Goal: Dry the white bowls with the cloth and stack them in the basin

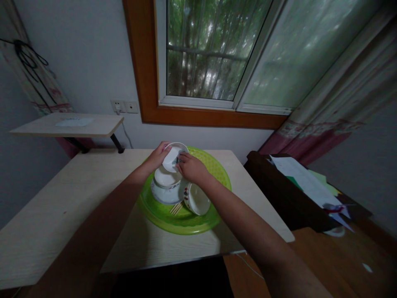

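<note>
My left hand (160, 155) grips the rim of a small white bowl (171, 162), tilted so its inside faces me. The curled fingers of my right hand (191, 167) are at the inside of this bowl, pressed on a small greyish patch (178, 159) that may be a cloth; I cannot make it out. Below stands another white bowl (167, 177) on a white plate (164, 196). To the right, a patterned bowl (198, 200) lies on its side. Chopsticks (176, 208) lie by the plate. All these rest in a round green basin (186, 229).
The basin sits on a pale wooden table (74, 178). A raised shelf (102, 127) with a paper stands at the back left, below wall sockets (124, 106). Right of the table is a dark brown piece of furniture (273, 190) bearing papers (300, 178). A window is behind.
</note>
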Available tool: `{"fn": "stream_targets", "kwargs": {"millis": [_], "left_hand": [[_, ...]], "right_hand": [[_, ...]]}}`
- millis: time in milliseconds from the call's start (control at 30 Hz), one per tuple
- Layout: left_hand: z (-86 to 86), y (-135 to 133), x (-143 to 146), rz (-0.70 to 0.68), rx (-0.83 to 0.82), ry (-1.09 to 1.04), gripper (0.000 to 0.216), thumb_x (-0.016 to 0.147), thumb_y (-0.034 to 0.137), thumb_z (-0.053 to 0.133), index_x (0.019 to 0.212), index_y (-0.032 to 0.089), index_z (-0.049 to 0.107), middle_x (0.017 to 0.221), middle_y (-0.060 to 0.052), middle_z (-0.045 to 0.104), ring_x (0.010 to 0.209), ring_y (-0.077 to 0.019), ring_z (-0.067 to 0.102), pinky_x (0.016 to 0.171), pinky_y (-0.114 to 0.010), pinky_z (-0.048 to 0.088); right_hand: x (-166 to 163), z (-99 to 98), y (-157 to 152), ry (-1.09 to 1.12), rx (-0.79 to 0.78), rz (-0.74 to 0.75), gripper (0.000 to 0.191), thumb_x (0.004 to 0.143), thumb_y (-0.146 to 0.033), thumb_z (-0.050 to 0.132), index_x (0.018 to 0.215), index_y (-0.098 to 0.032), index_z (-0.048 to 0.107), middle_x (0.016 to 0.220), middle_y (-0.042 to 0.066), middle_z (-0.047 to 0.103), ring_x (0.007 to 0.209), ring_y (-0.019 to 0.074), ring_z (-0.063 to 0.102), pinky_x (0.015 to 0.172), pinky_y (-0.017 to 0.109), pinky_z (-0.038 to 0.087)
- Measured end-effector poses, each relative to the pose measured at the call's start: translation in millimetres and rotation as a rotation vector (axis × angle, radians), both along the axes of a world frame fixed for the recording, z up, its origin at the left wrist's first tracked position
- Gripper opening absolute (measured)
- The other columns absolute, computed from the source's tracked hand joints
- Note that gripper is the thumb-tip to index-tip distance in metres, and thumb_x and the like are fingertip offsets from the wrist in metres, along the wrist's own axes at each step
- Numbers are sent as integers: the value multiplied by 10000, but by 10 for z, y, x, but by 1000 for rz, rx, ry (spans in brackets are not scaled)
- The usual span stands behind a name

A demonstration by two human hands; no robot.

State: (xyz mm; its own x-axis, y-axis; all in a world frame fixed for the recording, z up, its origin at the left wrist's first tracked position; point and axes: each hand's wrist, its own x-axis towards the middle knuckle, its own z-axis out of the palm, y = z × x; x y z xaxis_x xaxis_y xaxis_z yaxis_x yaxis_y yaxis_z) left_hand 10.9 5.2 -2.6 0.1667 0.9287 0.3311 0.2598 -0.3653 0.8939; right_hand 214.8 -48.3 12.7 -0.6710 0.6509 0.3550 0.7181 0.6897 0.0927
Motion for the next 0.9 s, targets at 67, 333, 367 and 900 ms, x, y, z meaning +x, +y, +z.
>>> {"fn": "stream_targets", "kwargs": {"millis": [67,333,367,900], "left_hand": [[12,-15,15,-15,-53,-36,500,914,588,492,1224,201,556,1131,-82,661,986,-215,621,901,-374,501],[-19,15,15,-18,-82,-93,489,890,578,513,1197,199,556,1088,-83,655,936,-219,619,849,-368,514],[-25,18,8,-19,-80,-95,497,894,585,508,1202,199,558,1100,-87,657,952,-224,622,862,-374,515],[-29,19,-12,-59,37,-54,501,928,624,453,1172,206,585,1167,-86,650,1103,-230,599,1058,-401,452]], "right_hand": [[-1,13,-14,0,55,-25,335,1020,-261,518,1101,-44,761,1339,219,644,1414,312,450,1189,463,383],[-106,104,-150,8,3,-117,362,1036,-288,470,996,-75,761,1175,200,640,1159,300,556,1007,430,502],[-111,102,-155,12,-35,-90,394,1050,-316,444,999,-84,758,1150,185,640,1112,284,569,988,422,504],[-109,50,-79,423,-376,358,309,1046,-203,363,1135,-174,657,1258,120,634,1214,196,578,1091,405,451]]}}
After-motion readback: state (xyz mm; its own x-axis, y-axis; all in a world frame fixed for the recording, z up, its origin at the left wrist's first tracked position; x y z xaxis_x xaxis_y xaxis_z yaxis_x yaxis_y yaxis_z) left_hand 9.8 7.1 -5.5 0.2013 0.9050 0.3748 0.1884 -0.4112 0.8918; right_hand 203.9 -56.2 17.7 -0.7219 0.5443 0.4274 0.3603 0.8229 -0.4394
